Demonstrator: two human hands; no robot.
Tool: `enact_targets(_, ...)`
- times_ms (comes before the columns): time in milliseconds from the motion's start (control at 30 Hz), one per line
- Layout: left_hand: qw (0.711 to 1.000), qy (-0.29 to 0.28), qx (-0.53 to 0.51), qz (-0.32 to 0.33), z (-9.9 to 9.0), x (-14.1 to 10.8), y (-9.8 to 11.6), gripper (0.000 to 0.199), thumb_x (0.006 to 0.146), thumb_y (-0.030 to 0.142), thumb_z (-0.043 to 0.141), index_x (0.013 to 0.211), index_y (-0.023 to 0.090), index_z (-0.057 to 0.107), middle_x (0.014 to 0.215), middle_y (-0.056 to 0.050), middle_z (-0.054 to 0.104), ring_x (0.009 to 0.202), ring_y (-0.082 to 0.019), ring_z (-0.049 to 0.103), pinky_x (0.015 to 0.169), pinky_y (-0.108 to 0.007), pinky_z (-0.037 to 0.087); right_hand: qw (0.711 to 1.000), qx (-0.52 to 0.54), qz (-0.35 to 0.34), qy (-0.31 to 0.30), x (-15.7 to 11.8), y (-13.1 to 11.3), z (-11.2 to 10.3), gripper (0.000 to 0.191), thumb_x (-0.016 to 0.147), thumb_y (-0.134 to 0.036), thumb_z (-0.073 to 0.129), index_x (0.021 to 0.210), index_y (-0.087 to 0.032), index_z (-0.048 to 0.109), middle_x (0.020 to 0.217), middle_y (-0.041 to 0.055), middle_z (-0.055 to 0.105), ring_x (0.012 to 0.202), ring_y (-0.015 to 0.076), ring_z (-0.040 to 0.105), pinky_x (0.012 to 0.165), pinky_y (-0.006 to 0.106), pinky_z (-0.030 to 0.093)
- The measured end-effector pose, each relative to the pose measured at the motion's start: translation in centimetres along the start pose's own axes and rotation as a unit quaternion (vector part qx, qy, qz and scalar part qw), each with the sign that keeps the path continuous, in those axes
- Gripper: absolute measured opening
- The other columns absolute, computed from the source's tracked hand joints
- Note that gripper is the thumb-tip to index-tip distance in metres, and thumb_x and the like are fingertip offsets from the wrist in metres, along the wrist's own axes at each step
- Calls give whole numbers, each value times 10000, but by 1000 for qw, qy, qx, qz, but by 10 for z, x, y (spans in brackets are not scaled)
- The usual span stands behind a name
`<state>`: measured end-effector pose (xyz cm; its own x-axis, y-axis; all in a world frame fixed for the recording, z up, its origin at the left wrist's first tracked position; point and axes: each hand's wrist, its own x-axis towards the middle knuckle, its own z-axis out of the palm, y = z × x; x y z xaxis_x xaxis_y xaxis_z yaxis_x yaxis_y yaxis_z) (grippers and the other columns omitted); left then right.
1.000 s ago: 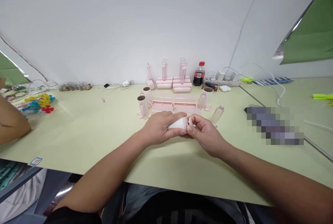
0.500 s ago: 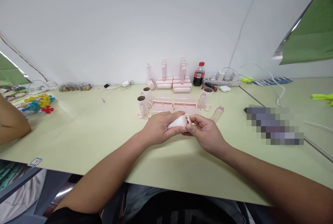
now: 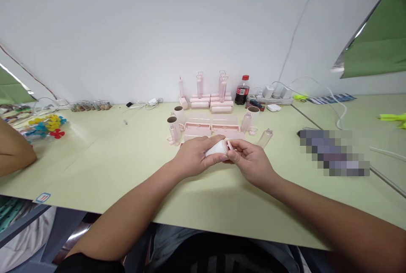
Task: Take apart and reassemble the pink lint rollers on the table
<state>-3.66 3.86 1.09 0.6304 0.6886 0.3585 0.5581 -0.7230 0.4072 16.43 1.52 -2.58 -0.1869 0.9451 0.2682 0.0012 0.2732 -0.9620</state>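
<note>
My left hand is wrapped round a white lint-roller roll, which lies nearly level above the table. My right hand pinches a small pale pink plastic part at the roll's right end; the fingers partly hide where the two meet. Just behind my hands are two open pink cases with clear lids. Clear pink handle tubes and paper rolls with brown cores stand or lie on both sides of the cases.
Closed pink cases and upright handles stand against the wall beside a cola bottle. A power strip with chargers is to the right, a blurred dark object nearer. On the left, another person's arm rests by bagged coloured flowers.
Hardly anything differs. Both hands keep the same grip on the roll and the pink part; the view has shifted very slightly.
</note>
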Motion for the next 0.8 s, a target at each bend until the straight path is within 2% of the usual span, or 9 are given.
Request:
enact_targets(333, 1000, -2, -18, -14, 2, 0, 0, 522, 923, 585, 441, 1340, 283, 525, 1100, -55, 701, 971, -235, 650, 826, -322, 468, 1000, -17, -21, 4, 0, -1, 0, 339, 836, -457, 678, 1015, -169, 679, 874, 56, 713, 785, 191, 687, 738, 347, 610)
enact_targets(567, 1000, -4, -24, -13, 1, 0, 2, 502, 922, 576, 451, 1320, 284, 540, 1050, -46, 704, 937, -226, 647, 789, -305, 469, 999, -40, -32, 0, -1, 0, 0, 347, 852, -469, 654, 1027, -169, 669, 889, 64, 716, 784, 195, 689, 739, 350, 606)
enact_targets(800, 999, -3, -35, -10, 0, 1, 4, 483, 924, 574, 446, 1291, 282, 563, 1065, -45, 705, 947, -222, 652, 807, -310, 483, 996, -73, -60, 3, -1, -2, -1, 332, 868, -468, 630, 1006, -169, 669, 839, 55, 704, 730, 174, 669, 663, 296, 581)
